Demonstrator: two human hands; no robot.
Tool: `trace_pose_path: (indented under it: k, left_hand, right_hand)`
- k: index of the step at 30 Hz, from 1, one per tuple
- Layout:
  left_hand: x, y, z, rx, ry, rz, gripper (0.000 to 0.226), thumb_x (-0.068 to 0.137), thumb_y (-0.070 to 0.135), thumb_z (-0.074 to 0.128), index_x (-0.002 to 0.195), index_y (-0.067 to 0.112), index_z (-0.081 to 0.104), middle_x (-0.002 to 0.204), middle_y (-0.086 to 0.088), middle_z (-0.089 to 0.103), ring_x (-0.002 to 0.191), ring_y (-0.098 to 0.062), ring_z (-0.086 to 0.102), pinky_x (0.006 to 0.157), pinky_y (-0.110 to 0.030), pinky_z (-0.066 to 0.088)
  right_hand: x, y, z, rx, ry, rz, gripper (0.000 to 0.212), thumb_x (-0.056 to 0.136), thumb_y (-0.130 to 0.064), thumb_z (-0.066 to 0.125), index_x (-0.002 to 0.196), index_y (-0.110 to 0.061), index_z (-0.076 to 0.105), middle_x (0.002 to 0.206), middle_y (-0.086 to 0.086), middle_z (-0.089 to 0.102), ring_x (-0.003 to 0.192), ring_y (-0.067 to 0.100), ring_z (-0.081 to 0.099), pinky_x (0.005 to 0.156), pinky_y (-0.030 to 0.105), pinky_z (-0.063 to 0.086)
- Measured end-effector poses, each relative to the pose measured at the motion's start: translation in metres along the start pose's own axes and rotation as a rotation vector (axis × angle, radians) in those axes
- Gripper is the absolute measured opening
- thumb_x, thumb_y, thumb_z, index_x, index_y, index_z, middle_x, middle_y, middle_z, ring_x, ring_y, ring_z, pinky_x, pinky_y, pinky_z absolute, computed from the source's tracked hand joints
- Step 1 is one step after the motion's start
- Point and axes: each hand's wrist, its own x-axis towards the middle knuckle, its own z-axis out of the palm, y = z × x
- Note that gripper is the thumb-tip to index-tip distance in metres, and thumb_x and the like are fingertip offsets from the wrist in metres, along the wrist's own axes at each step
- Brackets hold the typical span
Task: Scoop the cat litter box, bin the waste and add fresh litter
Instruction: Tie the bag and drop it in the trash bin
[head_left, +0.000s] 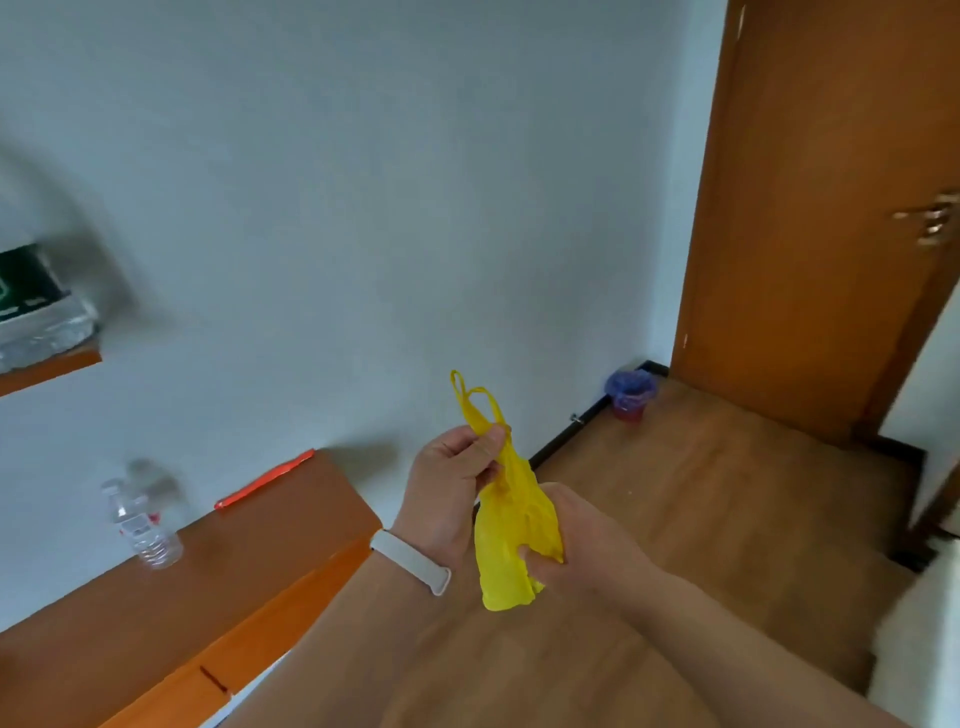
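Two bare forearms come in from the bottom edge, nearest the camera; the left one wears a pale wristband. Right hand sits lower and a touch closer, fingers curled shut around the bunched lower body of a yellow plastic bag. Left hand is higher and slightly further out, fingers pinched together on the bag's neck just under its two handle loops, which stick up above the knuckles. So the bag runs between the two hands, long axis roughly upright with a slight lean to the left at the top, crumpled tail hanging below the right fist. Bag looks empty and unopened; likely step is spreading the mouth to take waste, which turns on the left pinch pulling up and away from the right grip along that axis. Left hand is nearer the opening, so it probably does the separating. To the left, a wooden desk carries a clear water bottle and an orange strip against the wall. Further off on the wood floor, a small bin with a purple liner stands in the corner beside the brown door, well apart from the hands. No litter box, scoop or litter in view.
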Motion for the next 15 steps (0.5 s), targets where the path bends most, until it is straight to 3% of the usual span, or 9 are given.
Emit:
trace_pose_path:
  k: [4,9,15]
  left_hand:
    - [0.039,-0.016,0.058,0.031,-0.077,-0.021,0.017,0.083,0.015,0.068,0.086,-0.002,0.066,0.083,-0.018,0.053,0.061,-0.016,0.051,0.054,-0.022,0.049]
    - [0.085,-0.036,0.115,-0.004,-0.183,-0.054,0.017,0.090,0.009,0.061,0.095,-0.007,0.064,0.081,-0.016,0.054,0.056,-0.014,0.056,0.052,-0.021,0.051]
    - [0.166,-0.073,0.158,0.031,-0.280,-0.097,0.012,0.085,0.017,0.066,0.081,0.008,0.073,0.075,-0.011,0.065,0.067,-0.017,0.059,0.065,-0.027,0.053]
  right_hand:
    - [0.000,0.046,-0.042,0.000,0.076,0.046,0.063,0.076,-0.057,0.054,0.132,-0.032,0.043,0.120,-0.018,0.049,0.104,0.006,0.053,0.085,0.028,0.047]
    - [0.007,0.100,-0.075,-0.026,0.140,0.122,0.061,0.077,-0.058,0.054,0.132,-0.033,0.044,0.123,-0.017,0.050,0.107,0.006,0.054,0.087,0.031,0.049]
    - [0.044,0.163,-0.106,-0.067,0.169,0.215,0.061,0.079,-0.053,0.059,0.134,-0.032,0.044,0.127,-0.018,0.048,0.113,0.005,0.051,0.091,0.031,0.047]
